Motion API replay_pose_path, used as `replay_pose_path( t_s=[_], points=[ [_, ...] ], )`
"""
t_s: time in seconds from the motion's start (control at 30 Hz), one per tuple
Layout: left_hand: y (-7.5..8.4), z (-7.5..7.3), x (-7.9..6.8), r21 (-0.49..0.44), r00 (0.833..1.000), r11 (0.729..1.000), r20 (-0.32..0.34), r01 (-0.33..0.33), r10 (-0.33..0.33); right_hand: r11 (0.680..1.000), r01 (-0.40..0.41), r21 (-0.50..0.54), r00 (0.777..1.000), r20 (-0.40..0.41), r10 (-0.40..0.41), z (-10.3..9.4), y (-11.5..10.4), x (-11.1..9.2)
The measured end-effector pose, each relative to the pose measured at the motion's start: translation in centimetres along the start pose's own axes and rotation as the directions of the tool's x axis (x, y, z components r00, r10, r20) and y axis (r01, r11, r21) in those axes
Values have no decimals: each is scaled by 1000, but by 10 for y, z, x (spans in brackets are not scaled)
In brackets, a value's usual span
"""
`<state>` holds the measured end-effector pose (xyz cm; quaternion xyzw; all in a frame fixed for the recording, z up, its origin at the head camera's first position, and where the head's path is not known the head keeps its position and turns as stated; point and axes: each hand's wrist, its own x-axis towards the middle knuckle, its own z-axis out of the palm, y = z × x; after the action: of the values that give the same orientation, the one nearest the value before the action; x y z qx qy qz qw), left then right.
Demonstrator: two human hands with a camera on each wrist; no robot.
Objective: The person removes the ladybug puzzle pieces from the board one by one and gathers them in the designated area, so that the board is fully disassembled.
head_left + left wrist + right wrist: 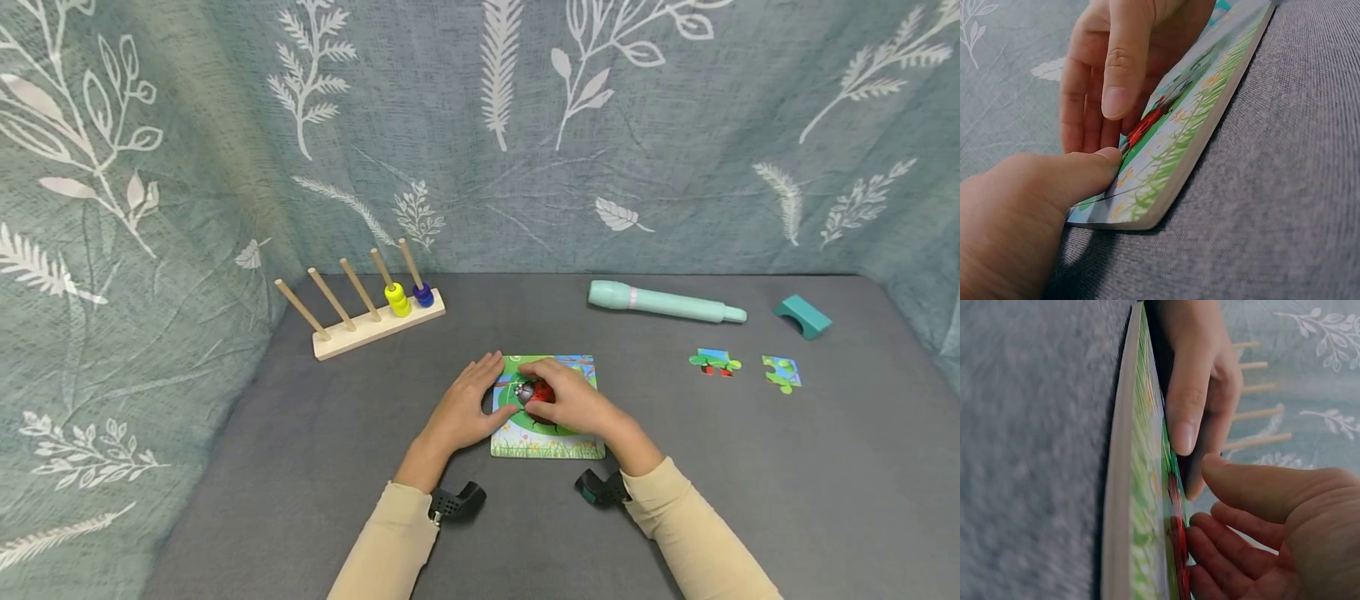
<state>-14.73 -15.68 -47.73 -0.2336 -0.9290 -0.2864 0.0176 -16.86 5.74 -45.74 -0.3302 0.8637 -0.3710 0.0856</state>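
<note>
A square puzzle board (547,448) with a red ladybug (542,392) picture on green lies flat on the dark tabletop. At its left edge rests my left hand (467,407), fingers extended along the side and thumb on the picture. My right hand (576,402) is over the ladybug, its fingers loosely bent and the thumb apart from them. In the right wrist view, the right hand's fingertips (1197,540) are close to the board surface; whether they touch it I cannot tell. Nothing shows between the thumb and fingers there.
Two loose jigsaw pieces, one (715,362) nearer and another (782,372) farther right, lie right of the board. Behind them are a mint-green tube-shaped object (667,303) and a teal arch block (805,317). A wooden peg stand (375,330) with yellow and blue beads stands back left.
</note>
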Motion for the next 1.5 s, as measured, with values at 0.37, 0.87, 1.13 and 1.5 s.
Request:
replay_pose_path(
  t_s=[0.37, 0.87, 1.13, 1.5],
  points=[
    [0, 0, 0, -3, 1000, 1000, 2, 5, -5, 994, -81, 73, 993, -85, 88, 5, -5, 3],
    [1, 3, 0, 13, 1000, 1000, -4, 22, -22, 981, -190, 34, 975, -114, 193, 12, -9, 10],
    [1, 2, 1, 2, 1000, 1000, -17, 8, -8, 977, -206, 54, 969, -127, 211, 14, -9, 10],
    [1, 1, 2, 11, 1000, 1000, -23, 13, -13, 990, -134, 35, 971, -194, 138, 18, -6, 9]
  ],
)
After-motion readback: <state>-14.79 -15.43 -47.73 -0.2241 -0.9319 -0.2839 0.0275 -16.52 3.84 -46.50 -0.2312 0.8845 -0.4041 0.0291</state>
